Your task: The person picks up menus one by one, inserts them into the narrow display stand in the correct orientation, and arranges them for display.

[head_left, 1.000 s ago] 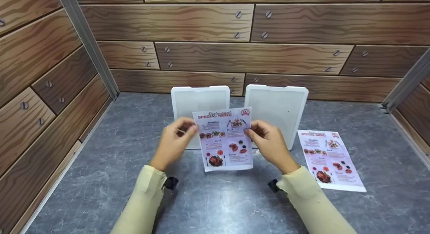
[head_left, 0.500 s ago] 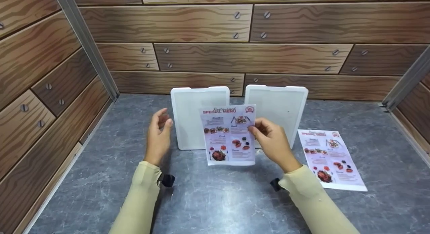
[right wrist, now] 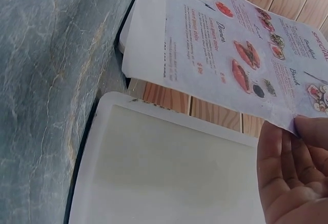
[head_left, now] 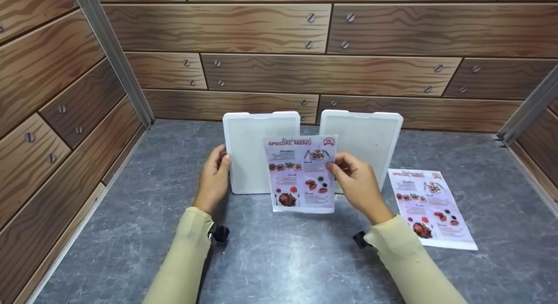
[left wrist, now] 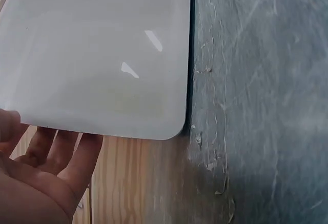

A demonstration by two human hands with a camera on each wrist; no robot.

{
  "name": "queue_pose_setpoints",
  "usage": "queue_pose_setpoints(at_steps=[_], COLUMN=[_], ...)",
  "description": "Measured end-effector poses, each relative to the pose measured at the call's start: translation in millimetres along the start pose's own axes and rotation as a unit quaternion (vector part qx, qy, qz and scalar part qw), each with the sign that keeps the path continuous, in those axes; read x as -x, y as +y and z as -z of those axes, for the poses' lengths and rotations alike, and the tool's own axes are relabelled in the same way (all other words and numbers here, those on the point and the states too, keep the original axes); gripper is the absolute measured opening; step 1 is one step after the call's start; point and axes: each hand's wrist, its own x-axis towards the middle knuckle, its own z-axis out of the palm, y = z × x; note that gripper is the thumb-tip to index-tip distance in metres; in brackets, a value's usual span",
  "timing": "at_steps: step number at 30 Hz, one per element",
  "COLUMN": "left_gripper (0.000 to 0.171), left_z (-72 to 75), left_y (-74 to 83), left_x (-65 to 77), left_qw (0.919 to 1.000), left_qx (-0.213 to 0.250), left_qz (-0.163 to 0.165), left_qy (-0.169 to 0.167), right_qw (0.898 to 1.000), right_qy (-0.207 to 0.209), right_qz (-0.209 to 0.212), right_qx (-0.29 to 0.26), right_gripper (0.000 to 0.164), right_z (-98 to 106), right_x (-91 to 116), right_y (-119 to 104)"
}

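Grey desk (head_left: 283,260), left frame (head_left: 248,158) and right frame (head_left: 368,136) standing on it, held menu (head_left: 301,177) in front.

Both white frames stand side by side, long axes upright; the held menu, nearly upright too, hangs across the gap and covers the right part of the left frame (whether it touches that frame, I cannot tell). The flat menu (head_left: 429,208) lies farther right on the desk, partly behind the right sleeve (head_left: 403,247), its length running away from the person. The right hand (head_left: 359,184) pinches the held menu's right edge, so it is the nearer hand to the sheet; the left hand (head_left: 212,175) grips the left frame's outer edge, thumb in front and fingers behind, with the sheet off to its right.
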Motion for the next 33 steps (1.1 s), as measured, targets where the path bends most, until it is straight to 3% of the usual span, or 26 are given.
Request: queue_pose_setpoints(at_steps=[4, 12, 33], left_gripper=[0.035, 0.035, 0.037], left_z=[-0.9, -1.2, -15.1], left_y=[-1.1, -1.8, 6.1], left_x=[-0.1, 0.2, 6.1], left_qw=[0.9999, 0.9960, 0.9928], left_qx=[0.002, 0.086, 0.113], left_qz=[-0.003, 0.026, 0.016], left_qy=[0.013, 0.004, -0.037], right_qw=[1.000, 1.000, 1.000], right_qy=[-0.003, -0.001, 0.006], right_qz=[0.000, 0.000, 0.010], right_qx=[-0.003, 0.002, 0.000], right_gripper=[0.005, 0.006, 0.006], right_z=[-1, 0, 5], right_x=[-1, 0, -2], right_y=[0, 1, 1])
